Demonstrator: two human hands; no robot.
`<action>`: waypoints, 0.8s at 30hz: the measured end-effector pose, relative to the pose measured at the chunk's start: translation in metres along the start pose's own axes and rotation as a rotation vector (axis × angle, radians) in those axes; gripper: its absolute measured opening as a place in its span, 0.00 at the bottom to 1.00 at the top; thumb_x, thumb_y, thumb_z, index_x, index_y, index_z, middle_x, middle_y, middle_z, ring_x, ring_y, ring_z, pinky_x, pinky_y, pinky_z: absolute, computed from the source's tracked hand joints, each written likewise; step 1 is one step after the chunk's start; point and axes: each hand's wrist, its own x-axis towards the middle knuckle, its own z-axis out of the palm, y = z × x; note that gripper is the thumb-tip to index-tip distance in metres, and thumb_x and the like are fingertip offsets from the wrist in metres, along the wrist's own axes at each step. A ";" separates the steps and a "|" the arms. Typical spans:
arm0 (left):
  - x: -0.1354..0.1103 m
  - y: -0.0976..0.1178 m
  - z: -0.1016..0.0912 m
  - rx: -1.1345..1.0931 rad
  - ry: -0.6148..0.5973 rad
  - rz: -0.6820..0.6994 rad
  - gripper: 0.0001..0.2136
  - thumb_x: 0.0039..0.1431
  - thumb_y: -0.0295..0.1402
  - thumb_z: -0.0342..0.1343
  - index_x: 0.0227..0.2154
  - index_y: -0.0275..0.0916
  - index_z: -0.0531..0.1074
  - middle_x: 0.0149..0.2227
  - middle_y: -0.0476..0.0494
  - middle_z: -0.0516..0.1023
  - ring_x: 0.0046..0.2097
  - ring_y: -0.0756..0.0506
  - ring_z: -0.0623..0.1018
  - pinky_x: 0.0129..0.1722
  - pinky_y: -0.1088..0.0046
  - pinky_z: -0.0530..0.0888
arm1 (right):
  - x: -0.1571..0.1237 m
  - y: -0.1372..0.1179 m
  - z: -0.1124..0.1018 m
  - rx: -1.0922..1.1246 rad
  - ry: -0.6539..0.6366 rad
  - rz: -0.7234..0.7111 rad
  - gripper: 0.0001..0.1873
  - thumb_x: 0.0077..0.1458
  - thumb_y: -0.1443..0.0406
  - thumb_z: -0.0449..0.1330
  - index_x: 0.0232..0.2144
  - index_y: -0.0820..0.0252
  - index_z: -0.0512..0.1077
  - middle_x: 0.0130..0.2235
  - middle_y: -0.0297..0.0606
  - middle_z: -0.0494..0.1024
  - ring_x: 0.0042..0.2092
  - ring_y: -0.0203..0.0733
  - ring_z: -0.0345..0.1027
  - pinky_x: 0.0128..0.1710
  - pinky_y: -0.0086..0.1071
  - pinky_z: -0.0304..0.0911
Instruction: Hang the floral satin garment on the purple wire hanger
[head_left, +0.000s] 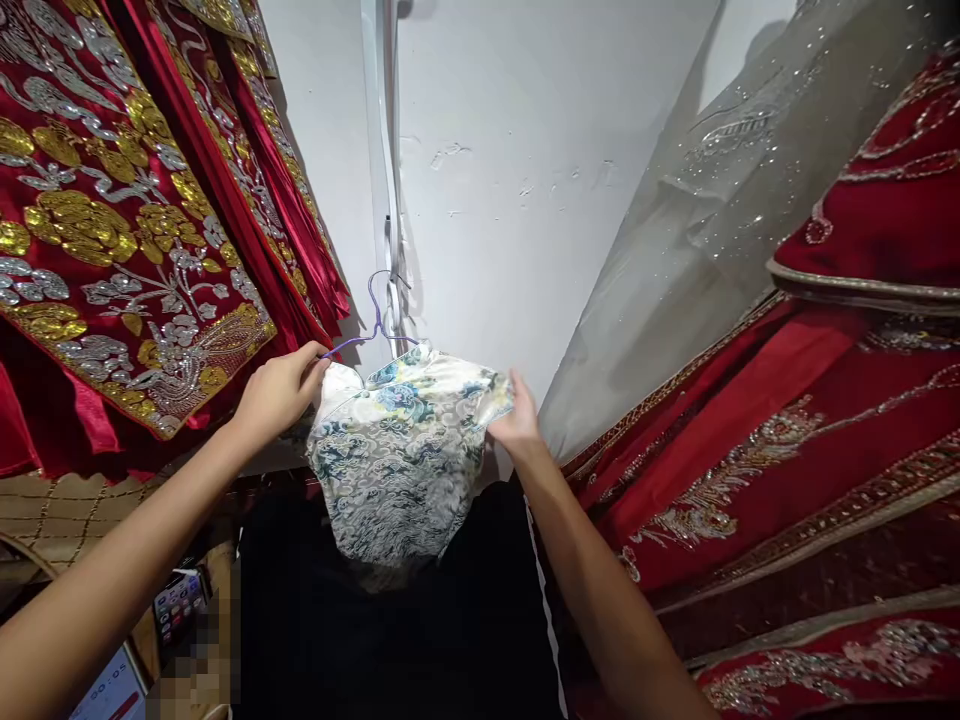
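Note:
A pale dress top (405, 455) with a blue, yellow and grey floral and cloud pattern hangs in front of me on a purple wire hanger (377, 318). My left hand (279, 392) is closed at its left shoulder, thumb and fingers pinching where the hanger's arm meets the cloth. On the other side, my right hand (517, 415) grips the right shoulder of the garment, thumb up and fingers behind the fabric. The hanger's hook is beside a white metal upright (390, 180) on the wall; whether it hangs from it I cannot tell.
Red garments with gold and silver sequins (135, 220) hang at the left. A sheer sparkling veil (675, 240) and red embroidered clothing (787, 450) fill the right. Two phones, one dark (178, 603) and one showing a timer (112, 685), lie low on the left.

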 end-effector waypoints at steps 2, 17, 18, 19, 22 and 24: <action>0.004 0.003 -0.001 0.026 0.011 -0.016 0.13 0.65 0.43 0.45 0.41 0.43 0.71 0.33 0.43 0.78 0.35 0.40 0.75 0.30 0.71 0.60 | -0.003 -0.017 0.012 0.019 -0.066 0.002 0.33 0.62 0.41 0.44 0.43 0.58 0.76 0.39 0.44 0.81 0.49 0.50 0.74 0.47 0.46 0.71; -0.043 0.075 0.005 -0.981 0.105 -0.073 0.26 0.65 0.56 0.33 0.27 0.42 0.64 0.22 0.48 0.62 0.27 0.46 0.65 0.31 0.67 0.66 | -0.054 0.041 0.063 -1.559 -0.593 -0.536 0.54 0.49 0.53 0.66 0.70 0.56 0.44 0.71 0.48 0.46 0.70 0.62 0.39 0.68 0.57 0.37; -0.047 0.090 0.001 -1.065 0.063 -0.098 0.27 0.66 0.56 0.30 0.27 0.42 0.64 0.22 0.48 0.62 0.27 0.46 0.66 0.31 0.67 0.67 | -0.054 0.053 0.062 -1.587 -0.602 -0.621 0.55 0.49 0.54 0.66 0.71 0.58 0.42 0.71 0.50 0.44 0.70 0.63 0.37 0.69 0.58 0.32; -0.047 0.103 -0.003 -1.142 0.011 -0.119 0.27 0.66 0.56 0.28 0.28 0.42 0.64 0.22 0.48 0.63 0.27 0.46 0.68 0.32 0.66 0.68 | -0.054 0.062 0.062 -1.595 -0.595 -0.691 0.54 0.49 0.55 0.65 0.70 0.60 0.43 0.70 0.51 0.47 0.70 0.63 0.39 0.69 0.57 0.32; -0.039 0.118 -0.012 -1.270 -0.150 -0.092 0.19 0.61 0.54 0.47 0.38 0.42 0.67 0.33 0.43 0.76 0.38 0.43 0.77 0.39 0.63 0.74 | -0.056 0.062 0.055 -1.570 -0.481 -0.779 0.49 0.46 0.57 0.65 0.67 0.59 0.52 0.60 0.50 0.62 0.61 0.60 0.56 0.64 0.51 0.50; -0.031 0.103 -0.010 -1.249 -0.209 -0.086 0.24 0.50 0.50 0.62 0.44 0.41 0.68 0.44 0.39 0.79 0.47 0.38 0.78 0.48 0.59 0.75 | -0.056 0.043 0.044 -1.574 -0.377 -0.765 0.49 0.42 0.59 0.67 0.66 0.55 0.55 0.54 0.46 0.65 0.55 0.57 0.60 0.57 0.48 0.59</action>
